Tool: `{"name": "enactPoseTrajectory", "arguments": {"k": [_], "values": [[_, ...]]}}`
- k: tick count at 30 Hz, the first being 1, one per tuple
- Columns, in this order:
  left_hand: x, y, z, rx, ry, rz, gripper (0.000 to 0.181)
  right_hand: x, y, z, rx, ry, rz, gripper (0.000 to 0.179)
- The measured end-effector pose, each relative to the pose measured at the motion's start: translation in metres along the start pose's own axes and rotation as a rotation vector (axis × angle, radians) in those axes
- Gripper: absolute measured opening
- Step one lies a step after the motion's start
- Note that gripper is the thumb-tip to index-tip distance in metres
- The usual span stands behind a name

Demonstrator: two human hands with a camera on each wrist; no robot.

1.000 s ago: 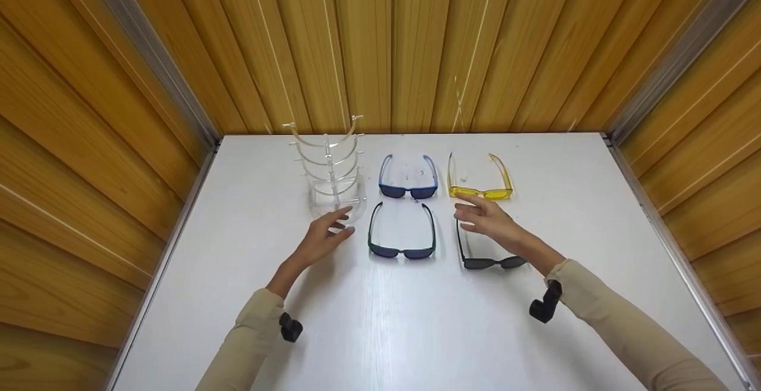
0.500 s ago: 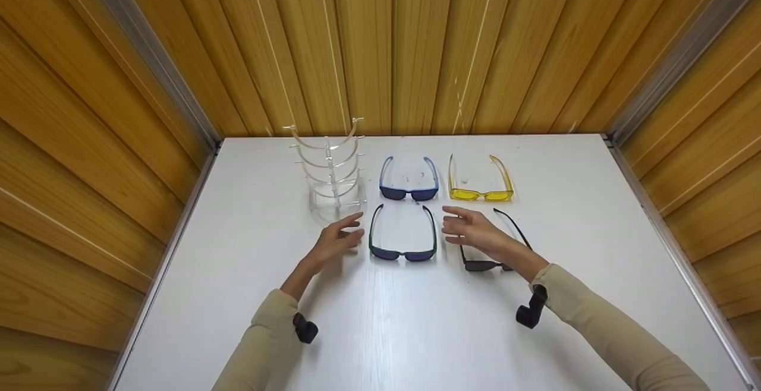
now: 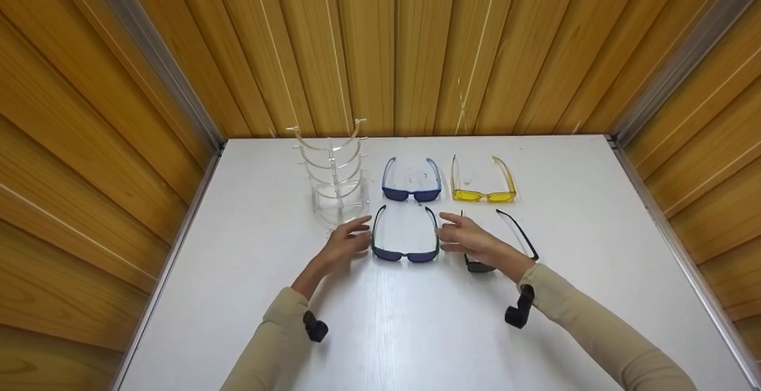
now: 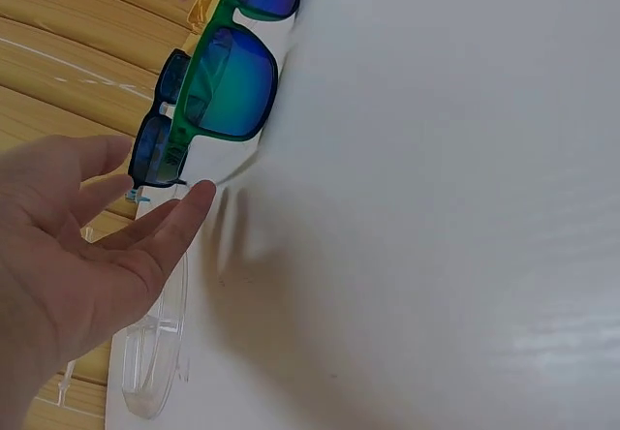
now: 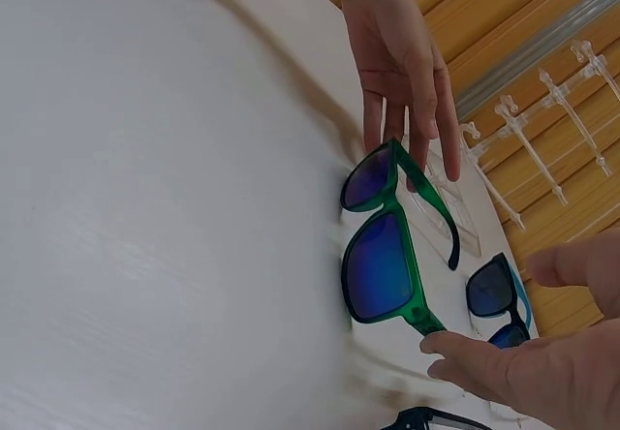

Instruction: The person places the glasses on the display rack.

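Green-framed sunglasses (image 3: 406,257) with blue mirrored lenses lie on the white table, temples pointing to the back wall. My left hand (image 3: 346,243) is at their left temple, its fingers loosely extended. On the opposite side, my right hand (image 3: 469,237) has its fingertips at the right temple, fingers spread and thumb apart in the right wrist view. Neither hand is curled round the frame. Black sunglasses (image 3: 480,267) lie partly hidden under my right hand and wrist. Just behind my left hand stands a clear tiered display stand (image 3: 334,171) with bare arms.
Blue-framed sunglasses (image 3: 411,195) lie behind the green pair, with yellow glasses (image 3: 484,196) to their right. The white table (image 3: 380,331) meets wood-look panels (image 3: 410,52) at the back and sides.
Both hands have moved in towards the green sunglasses: the left rightward from beside the stand, the right leftward and nearer from by the yellow glasses. The glasses have stayed in place.
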State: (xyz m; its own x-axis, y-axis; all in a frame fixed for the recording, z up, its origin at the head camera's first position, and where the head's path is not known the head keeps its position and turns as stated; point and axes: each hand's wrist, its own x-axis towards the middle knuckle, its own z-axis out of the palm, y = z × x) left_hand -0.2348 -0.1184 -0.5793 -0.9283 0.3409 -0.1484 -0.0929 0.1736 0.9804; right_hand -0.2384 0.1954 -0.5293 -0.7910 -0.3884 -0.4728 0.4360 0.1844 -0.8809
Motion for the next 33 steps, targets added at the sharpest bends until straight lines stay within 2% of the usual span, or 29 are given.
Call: {"name": "enactPoseTrajectory", "arguments": {"k": [5,17,33], "values": [[0.004,0.000,0.003,-0.001,0.012,-0.026,0.051,0.005,0.002,0.004,0.019,0.010,0.043,0.074],[0.009,-0.002,0.007,-0.105,0.026,-0.088,0.049,0.008,0.010,0.009,0.075,0.006,0.081,0.078],[0.007,-0.004,0.002,-0.223,-0.029,-0.079,0.059,0.007,0.012,0.007,0.094,-0.010,0.080,0.068]]}}
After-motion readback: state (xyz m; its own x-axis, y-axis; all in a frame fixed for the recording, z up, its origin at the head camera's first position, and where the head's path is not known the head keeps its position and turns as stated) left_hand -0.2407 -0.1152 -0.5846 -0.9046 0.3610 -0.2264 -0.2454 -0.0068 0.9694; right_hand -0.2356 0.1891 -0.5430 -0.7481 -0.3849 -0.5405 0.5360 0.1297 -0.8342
